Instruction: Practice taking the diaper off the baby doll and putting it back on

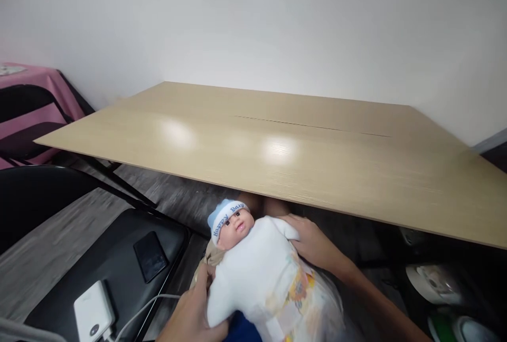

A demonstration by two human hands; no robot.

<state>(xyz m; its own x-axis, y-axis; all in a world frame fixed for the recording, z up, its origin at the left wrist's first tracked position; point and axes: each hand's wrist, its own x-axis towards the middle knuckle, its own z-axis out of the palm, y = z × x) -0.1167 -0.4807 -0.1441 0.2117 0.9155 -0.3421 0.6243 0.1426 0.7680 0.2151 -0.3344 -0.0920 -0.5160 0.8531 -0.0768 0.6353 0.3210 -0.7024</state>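
A baby doll point(257, 273) lies face up on my lap, just below the table's front edge. It has a white body, a blue and white knit hat point(226, 216) lettered "Happy Baby", and a patterned diaper point(299, 289) under clear plastic around its lower part. My left hand point(198, 305) is closed around the doll's arm at the lower left. On the other side, my right hand point(311, 239) grips the doll's other arm near the shoulder, its fingers partly behind the white cloth.
A light wood table point(253, 146) spans the view before a white partition point(253, 35). At left, a black chair point(130, 236) bears a dark phone point(150, 256) and a white power bank point(94, 311) with a cable. A pink-covered table point(43, 80) stands farther left.
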